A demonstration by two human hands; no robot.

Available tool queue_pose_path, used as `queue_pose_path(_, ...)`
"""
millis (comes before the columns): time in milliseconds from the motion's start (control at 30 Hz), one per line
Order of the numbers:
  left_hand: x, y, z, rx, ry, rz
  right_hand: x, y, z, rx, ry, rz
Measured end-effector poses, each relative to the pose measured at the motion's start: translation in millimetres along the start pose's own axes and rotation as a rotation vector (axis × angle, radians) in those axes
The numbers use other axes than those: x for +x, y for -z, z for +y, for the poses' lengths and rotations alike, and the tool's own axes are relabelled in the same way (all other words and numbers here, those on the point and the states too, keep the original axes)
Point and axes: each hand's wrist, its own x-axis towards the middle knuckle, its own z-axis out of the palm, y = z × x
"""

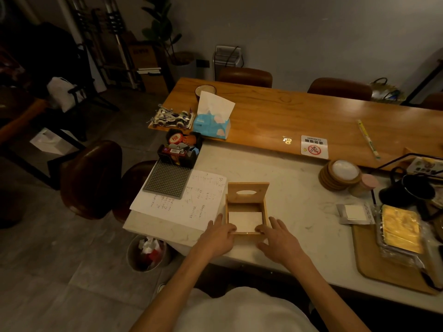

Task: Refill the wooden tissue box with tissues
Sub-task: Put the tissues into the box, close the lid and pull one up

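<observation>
Handwritten sheet (187,202) at the left of the white table (299,212). Left hand (217,236) and right hand (279,240) flank the open wooden tissue box (257,199) near the table's front edge. Fingers lie loosely straight along its outer walls, and thumbs touch the white tissues (244,220) inside.

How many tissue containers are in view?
2: the wooden box between the left hand and right hand, and the blue pack on the brown table beside the toy car. More may be hidden.
</observation>
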Motion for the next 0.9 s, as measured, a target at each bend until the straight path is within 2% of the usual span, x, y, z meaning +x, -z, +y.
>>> queue_pose_path(167,-2.6,-0.5,9.1,-0.159,-0.076,0.039,1.7,-2.7,-7.3,0.187,0.024,0.002)
queue_pose_path(300,-0.7,0.4,13.5,-0.129,-0.076,0.011,4.9,-7.3,-6.9,0.231,0.033,-0.025)
queue_pose_path(400,-4.8,7.5,6.6,-0.182,-0.131,0.010,2.8,-5.5,1.1,0.369,0.046,-0.032)
queue_pose_path(500,-13.8,18.9,-3.0,-0.430,-0.166,0.150,-6.8,5.5,9.3,0.671,0.092,0.156)
queue_pose_path(567,-15.8,29.4,-6.2,-0.586,-0.140,0.272,-10.9,16.5,13.2,0.921,0.037,0.252)
queue_pose_path(633,-12.8,40.7,-3.5,-0.806,-0.095,0.265,-8.3,29.8,16.6,1.259,-0.027,0.146)
queue_pose_path(733,-6.5,53.9,5.4,-1.184,-0.059,0.010,5.2,45.9,22.9,1.767,-0.024,-0.191)
queue_pose_path(800,-6.1,56.8,14.1,-1.234,-0.096,-0.101,10.4,47.2,19.4,1.821,0.007,-0.287)
queue_pose_path(900,-3.9,50.7,15.5,-1.246,-0.103,-0.071,15.8,39.3,13.7,1.752,-0.030,-0.231)
